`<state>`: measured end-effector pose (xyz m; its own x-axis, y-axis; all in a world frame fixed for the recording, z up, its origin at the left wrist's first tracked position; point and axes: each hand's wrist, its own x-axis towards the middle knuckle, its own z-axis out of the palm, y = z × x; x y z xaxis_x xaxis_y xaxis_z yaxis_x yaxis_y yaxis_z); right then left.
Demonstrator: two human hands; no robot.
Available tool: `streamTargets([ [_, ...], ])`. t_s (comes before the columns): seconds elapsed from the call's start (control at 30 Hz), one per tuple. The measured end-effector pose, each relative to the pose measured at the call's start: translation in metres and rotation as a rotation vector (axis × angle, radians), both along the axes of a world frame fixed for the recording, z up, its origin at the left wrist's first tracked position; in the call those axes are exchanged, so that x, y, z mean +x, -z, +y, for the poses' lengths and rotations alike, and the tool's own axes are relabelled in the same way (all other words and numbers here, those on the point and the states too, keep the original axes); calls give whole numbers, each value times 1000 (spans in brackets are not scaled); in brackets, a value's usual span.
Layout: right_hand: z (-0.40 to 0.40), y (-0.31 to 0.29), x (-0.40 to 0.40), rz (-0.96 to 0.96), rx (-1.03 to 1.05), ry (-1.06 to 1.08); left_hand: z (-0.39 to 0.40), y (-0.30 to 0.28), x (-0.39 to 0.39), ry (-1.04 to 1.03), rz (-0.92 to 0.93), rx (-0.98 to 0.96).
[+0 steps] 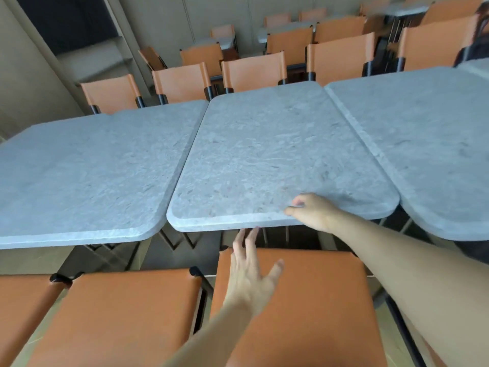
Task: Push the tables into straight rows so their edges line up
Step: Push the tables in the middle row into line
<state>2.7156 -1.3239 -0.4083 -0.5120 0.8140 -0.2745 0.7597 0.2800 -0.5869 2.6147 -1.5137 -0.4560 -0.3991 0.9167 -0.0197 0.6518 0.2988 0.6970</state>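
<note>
At the near edge of the middle table [275,154], my right hand [315,210] grips its rim while my left hand [248,274] reaches open-fingered; next, I judge, it needs pulling level with the left table [84,176].

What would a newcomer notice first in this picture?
Three grey stone-look tables fill the middle; the middle table has its near edge set back from its neighbours' edges. The right hand grips that near edge, while the left hand reaches open over an orange chair below.
</note>
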Motion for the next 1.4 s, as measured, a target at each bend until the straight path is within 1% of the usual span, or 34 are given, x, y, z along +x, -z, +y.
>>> streamTargets([
  [0.07,-30,-30,25,126,-129,54,-15,-26,29,88,-115,34],
  [0.1,-46,-48,38,202,-153,79,-16,-46,39,97,-169,64],
  [0.2,-97,-108,79,472,-139,191,-25,-130,67,16,-382,211],
  [0.27,-133,-152,107,623,-148,294,-45,-185,87,4,-454,280],
  [0.33,-174,-190,135,691,-155,334,-77,-231,107,53,-461,345],
  [0.4,-216,-220,164,690,-157,335,-114,-266,123,78,-445,429],
  [0.5,-272,-250,211,692,-174,375,-162,-303,136,50,-418,503],
  [0.57,-301,-264,243,721,-170,428,-187,-319,144,19,-427,518],
  [0.67,-344,-281,282,892,-179,598,-217,-339,167,-59,-470,545],
  [0.73,-367,-288,300,969,-172,669,-230,-348,188,-126,-528,543],
  [0.8,-380,-297,315,984,-145,668,-238,-358,210,-127,-576,536],
  [0.87,-385,-309,329,1008,-115,655,-244,-367,231,-82,-595,541],
  [0.97,-388,-326,356,1037,-68,627,-250,-379,262,-15,-587,522],
  [1.1,-394,-335,406,1032,-45,606,-250,-383,310,35,-589,464],
  [1.27,-392,-333,503,1042,-48,654,-235,-376,403,59,-608,397],
  [1.4,-382,-332,596,1008,-18,678,-209,-372,499,40,-713,374],
])
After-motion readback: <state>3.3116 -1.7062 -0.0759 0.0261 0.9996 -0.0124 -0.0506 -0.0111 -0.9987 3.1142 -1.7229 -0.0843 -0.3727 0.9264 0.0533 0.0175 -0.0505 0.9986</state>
